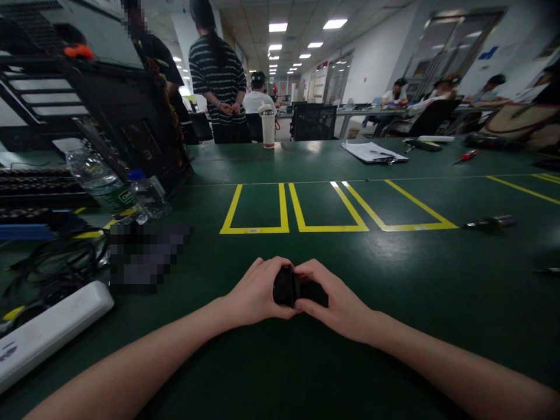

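My left hand [257, 293] and my right hand [336, 299] meet near the front middle of the dark green table [394, 280]. Together they grip a small black object [292, 287] between them. The left fingers wrap round its rounded left end, the right fingers close over its right part. What the object is I cannot make out; much of it is hidden by the fingers. Both forearms rest low over the table.
Yellow tape boxes [301, 210] lie beyond my hands. On the left are a white power strip [48, 332], tangled cables [52, 262], two water bottles [114, 189] and a black open case [126, 116]. A cup [268, 128], papers [371, 151] and a screwdriver [490, 222] lie farther off. People stand and sit behind.
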The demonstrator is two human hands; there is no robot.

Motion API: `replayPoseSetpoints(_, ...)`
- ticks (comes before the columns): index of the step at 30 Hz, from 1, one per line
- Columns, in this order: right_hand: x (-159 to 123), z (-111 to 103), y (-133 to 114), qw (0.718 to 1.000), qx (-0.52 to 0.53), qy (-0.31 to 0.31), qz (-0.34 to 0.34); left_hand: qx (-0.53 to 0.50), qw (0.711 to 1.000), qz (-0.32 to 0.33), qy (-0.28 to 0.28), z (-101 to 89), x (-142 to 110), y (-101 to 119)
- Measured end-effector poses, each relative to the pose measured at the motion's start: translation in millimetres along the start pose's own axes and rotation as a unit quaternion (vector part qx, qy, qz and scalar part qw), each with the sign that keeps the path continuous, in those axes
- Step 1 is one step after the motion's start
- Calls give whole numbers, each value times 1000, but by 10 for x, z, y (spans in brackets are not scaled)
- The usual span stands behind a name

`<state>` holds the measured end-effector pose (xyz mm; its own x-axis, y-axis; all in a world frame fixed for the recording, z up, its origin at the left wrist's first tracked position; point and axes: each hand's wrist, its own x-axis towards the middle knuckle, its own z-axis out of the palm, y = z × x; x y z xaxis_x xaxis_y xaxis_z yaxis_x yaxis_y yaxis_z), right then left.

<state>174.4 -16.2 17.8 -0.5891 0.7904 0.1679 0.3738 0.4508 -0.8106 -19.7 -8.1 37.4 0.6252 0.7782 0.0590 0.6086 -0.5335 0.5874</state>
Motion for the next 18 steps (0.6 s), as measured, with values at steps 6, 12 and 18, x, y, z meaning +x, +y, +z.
replayPoseSetpoints(6, -24, -19, -19, 999, -23, 2, -35, 3, 1000, 2, 12, 38, 5, -29)
replayPoseSetpoints(12, 9, -4, 1, 1000, 6, 17, -20, -1, 1000, 1, -1, -14, 5, 27)
replayPoseSetpoints(18, 1, 1, -6, 1000, 12, 3, 4, -1, 1000, -2, 5, 23, 12, -22)
